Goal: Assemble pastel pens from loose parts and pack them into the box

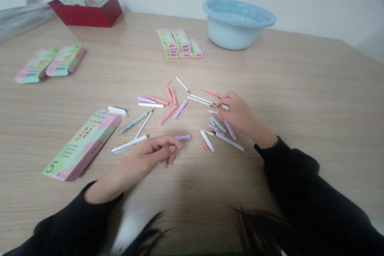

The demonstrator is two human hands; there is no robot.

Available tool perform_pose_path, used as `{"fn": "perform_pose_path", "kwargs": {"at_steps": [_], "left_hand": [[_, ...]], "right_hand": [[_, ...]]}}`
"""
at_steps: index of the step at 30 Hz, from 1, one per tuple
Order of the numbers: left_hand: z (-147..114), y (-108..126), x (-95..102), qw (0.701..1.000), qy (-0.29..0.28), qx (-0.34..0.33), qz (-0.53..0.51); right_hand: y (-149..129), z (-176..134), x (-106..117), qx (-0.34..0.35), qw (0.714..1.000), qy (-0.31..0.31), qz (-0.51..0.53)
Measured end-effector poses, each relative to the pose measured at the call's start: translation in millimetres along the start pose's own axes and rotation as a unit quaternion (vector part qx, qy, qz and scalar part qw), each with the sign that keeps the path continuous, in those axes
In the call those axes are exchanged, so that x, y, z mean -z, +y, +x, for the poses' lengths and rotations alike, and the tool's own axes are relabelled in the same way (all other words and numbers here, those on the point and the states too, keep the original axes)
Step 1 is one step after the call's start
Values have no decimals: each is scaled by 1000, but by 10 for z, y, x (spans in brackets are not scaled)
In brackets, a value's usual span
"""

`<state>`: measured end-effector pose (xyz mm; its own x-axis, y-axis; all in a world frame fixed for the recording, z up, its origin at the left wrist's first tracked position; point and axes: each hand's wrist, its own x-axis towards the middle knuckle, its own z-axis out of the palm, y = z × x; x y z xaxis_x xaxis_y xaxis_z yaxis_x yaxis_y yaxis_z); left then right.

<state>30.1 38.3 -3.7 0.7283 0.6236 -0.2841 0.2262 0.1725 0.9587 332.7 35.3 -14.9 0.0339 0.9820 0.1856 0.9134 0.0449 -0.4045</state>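
Note:
My left hand (156, 153) hovers low over the table with loosely bent fingers, its thumb apart from the fingertips. Just beyond those fingertips lies a purple pen piece (183, 137). Among the loose pen parts on the right, my right hand (235, 113) has its thumb and index finger closing round a white pen refill (225, 107), which the fingers partly hide. Other thin white refills (201, 99) point towards it. Below it are a teal pen piece (218, 124), a purple pen piece (230, 130) and a white barrel (207, 141).
An opened pen box (84, 144) lies at left, beside a teal pen (133, 123) and a white pen (129, 144). Pink pen parts (168, 115) are scattered mid-table. Farther back are stacked boxes (178, 43), two more boxes (64, 61), a red tray (90, 15) and a blue basin (231, 30).

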Motion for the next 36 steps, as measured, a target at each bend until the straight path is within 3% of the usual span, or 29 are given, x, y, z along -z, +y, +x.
{"fn": "perform_pose_path", "kwargs": {"at_steps": [7,11,15,17,21,28,32,36], "left_hand": [[-16,3,2,1000,22,0,2],[-20,-24,0,999,32,-32,18],[-28,-22,-13,998,41,-56,-9],[-37,-2,-39,998,20,-58,-32],[-60,31,-130,995,-27,-50,-80],[-104,18,-271,990,-60,-35,-123],[-146,39,-300,991,-48,-41,-118],[-182,98,-299,992,-45,-47,-110]], "right_hand": [[1,122,-199,14,999,-36,-23],[-109,106,-77,24,999,-24,-25],[-419,-119,156,56,992,12,113],[-593,-301,243,93,974,17,205],[-864,-647,315,138,950,8,279],[-1096,-810,182,-22,867,8,498],[-1136,-810,110,-36,874,-39,484],[-1168,-830,124,-19,892,-42,450]]}}
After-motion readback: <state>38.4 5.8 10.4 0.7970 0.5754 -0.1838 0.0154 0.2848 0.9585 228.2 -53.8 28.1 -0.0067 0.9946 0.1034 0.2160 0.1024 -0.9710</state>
